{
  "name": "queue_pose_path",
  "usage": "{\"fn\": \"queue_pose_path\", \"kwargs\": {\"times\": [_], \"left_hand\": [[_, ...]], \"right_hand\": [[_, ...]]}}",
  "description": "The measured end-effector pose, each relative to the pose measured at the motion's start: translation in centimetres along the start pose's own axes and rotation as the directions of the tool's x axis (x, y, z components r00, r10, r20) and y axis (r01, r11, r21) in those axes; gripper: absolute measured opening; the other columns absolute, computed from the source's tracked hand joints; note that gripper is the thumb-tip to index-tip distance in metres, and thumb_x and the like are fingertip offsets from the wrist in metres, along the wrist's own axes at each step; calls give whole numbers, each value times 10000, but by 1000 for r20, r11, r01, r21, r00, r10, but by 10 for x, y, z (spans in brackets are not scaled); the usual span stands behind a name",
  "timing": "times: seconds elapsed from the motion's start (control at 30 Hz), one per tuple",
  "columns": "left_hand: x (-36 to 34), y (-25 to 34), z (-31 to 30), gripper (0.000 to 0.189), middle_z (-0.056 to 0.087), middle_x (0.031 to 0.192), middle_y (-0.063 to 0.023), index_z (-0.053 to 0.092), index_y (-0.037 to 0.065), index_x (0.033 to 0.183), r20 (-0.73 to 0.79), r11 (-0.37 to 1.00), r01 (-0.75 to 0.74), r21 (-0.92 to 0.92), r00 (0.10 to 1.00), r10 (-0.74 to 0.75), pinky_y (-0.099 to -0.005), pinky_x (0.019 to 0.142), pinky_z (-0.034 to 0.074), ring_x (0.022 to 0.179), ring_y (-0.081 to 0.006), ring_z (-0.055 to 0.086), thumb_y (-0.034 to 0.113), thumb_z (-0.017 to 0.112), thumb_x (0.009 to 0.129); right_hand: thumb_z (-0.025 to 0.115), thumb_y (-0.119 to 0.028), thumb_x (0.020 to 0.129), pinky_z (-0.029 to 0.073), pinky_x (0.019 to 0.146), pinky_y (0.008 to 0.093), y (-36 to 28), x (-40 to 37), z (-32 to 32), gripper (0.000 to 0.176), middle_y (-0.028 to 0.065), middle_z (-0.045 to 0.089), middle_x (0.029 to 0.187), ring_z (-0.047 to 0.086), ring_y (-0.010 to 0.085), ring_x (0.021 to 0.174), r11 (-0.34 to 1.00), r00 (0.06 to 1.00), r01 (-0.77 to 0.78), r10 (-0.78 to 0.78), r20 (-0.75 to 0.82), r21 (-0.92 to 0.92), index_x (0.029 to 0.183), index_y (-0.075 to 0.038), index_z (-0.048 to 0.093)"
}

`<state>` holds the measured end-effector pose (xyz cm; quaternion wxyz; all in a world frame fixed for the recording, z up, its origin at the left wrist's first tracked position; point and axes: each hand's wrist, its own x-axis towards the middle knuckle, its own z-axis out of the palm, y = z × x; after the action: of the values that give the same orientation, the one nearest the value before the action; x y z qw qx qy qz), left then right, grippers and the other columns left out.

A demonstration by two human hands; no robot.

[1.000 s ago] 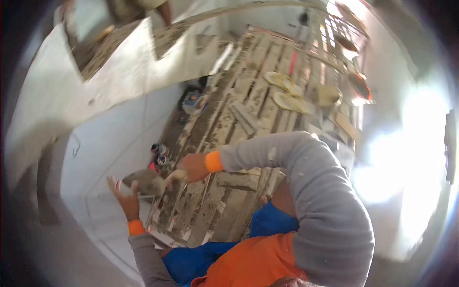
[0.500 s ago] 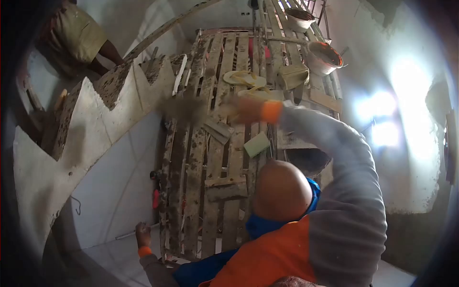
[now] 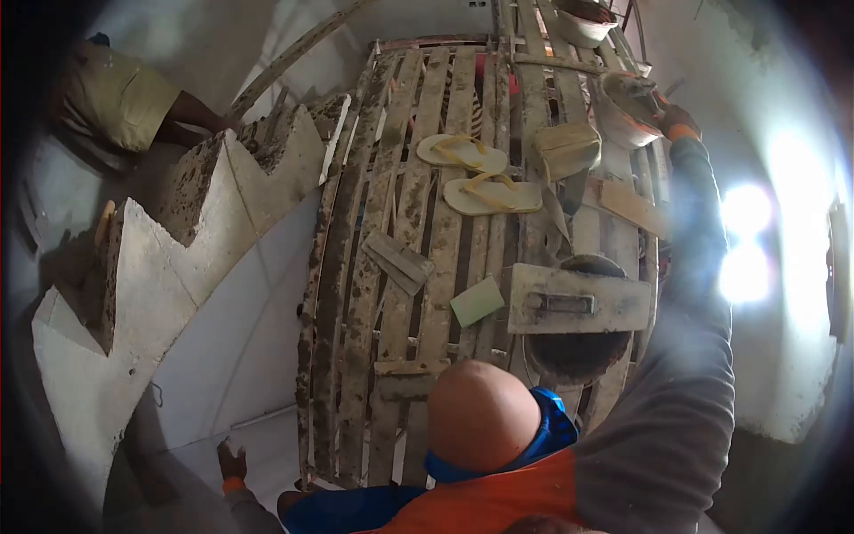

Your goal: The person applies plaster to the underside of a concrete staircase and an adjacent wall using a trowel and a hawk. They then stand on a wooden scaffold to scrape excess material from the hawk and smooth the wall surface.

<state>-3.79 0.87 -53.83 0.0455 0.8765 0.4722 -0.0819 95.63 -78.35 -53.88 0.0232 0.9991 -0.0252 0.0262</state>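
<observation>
At the upper right, my right hand (image 3: 678, 120) is closed round the handle of a trowel (image 3: 636, 87), whose grey blade is inside an orange-rimmed bucket (image 3: 627, 127). Down at the lower left, my left hand (image 3: 232, 463) hangs beside the slatted platform (image 3: 356, 294), its fingers apart and holding nothing. My bent knee (image 3: 483, 414) shows at the bottom centre. A plastering float (image 3: 614, 311) with a handle lies across a dark round container (image 3: 574, 358). Left of it rests a pale green sponge block (image 3: 478, 301).
A pair of flip-flops (image 3: 492, 194), a beige pouch (image 3: 567, 149) and short wooden pieces (image 3: 398, 262) lie on the slats. Another bucket (image 3: 584, 25) stands farther back. Jagged concrete steps (image 3: 178, 258) rise at left, with a person in khaki shorts (image 3: 124, 98) beyond them.
My right hand has swung with the trowel from near the steps, over the slats, to the bucket at upper right. My left hand has shifted slightly left and down.
</observation>
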Motion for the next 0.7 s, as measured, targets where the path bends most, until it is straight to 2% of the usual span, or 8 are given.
{"fn": "queue_pose_path", "kwargs": {"times": [0.07, 0.1, 0.17, 0.2, 0.3, 0.43, 0.63, 0.7], "left_hand": [[-11, 3, -22, 606, 462, 1331, -195, 437, -5, 1355, 11, 995, 47, 84, 999, -48, -396, 967, 448, 1202, -322, 495, 123, 705, 827], [-17, 11, -31, 623, 453, 1338, -187, 430, 19, 1372, 18, 997, 71, 2, 997, -71, -406, 947, 463, 1202, -325, 495, 121, 705, 822], [-30, 28, -49, 633, 437, 1361, -193, 402, 2, 1388, 64, 982, 190, -14, 980, -189, -409, 1027, 405, 1251, -347, 455, 117, 692, 837], [-40, 40, -54, 638, 428, 1372, -196, 388, -7, 1395, 94, 966, 259, -20, 962, -256, -410, 1067, 377, 1276, -358, 435, 115, 686, 844], [-56, 28, -56, 664, 429, 1390, -187, 391, 3, 1398, 85, 961, 271, 49, 958, -274, -421, 1084, 361, 1295, -356, 418, 139, 704, 829], [-88, 9, -66, 711, 411, 1429, -186, 386, 18, 1410, 63, 927, 327, 184, 937, -343, -427, 1129, 306, 1339, -355, 372, 178, 727, 808], [-147, -7, -107, 751, 336, 1498, -194, 308, 29, 1460, 98, 806, 560, 189, 806, -583, -412, 1176, 230, 1427, -357, 235, 206, 687, 837], [-161, -14, -118, 742, 319, 1507, -188, 299, 45, 1470, 79, 764, 584, 274, 778, -623, -410, 1174, 232, 1423, -347, 245, 213, 679, 854]], "right_hand": [[498, -556, 894, 462, 949, 424, 1, 26, 21, 586, 178, 620, 1227, 576, 356, 1159, 997, 999, -36, 35, 16, 70, 1288, -131, 583], [490, -592, 886, 454, 957, 414, 16, 62, 50, 626, 176, 611, 1246, 571, 353, 1172, 984, 995, -103, 99, 31, 143, 1298, -129, 577], [477, -637, 876, 443, 968, 401, 15, 86, 75, 676, 173, 600, 1269, 563, 352, 1188, 955, 982, -191, 185, 50, 226, 1307, -125, 571], [472, -646, 874, 441, 970, 396, 4, 82, 77, 686, 173, 597, 1274, 561, 353, 1190, 951, 979, -203, 196, 53, 234, 1306, -123, 571], [456, -675, 869, 432, 978, 383, -13, 53, 46, 715, 170, 590, 1287, 556, 356, 1198, 922, 967, -247, 254, 15, 299, 1302, -118, 573], [527, -659, 826, 424, 1003, 421, -27, 91, 63, 667, 135, 555, 1350, 519, 326, 1255, 755, 853, -515, 496, 160, 407, 1313, -206, 575], [540, -610, 844, 433, 993, 427, -31, 90, 76, 615, 135, 561, 1342, 531, 332, 1238, 892, 916, -401, 390, 91, 209, 1299, -198, 585], [544, -594, 850, 436, 989, 428, -29, 91, 77, 598, 135, 563, 1339, 535, 334, 1233, 922, 934, -356, 348, 79, 151, 1294, -195, 588]]}}
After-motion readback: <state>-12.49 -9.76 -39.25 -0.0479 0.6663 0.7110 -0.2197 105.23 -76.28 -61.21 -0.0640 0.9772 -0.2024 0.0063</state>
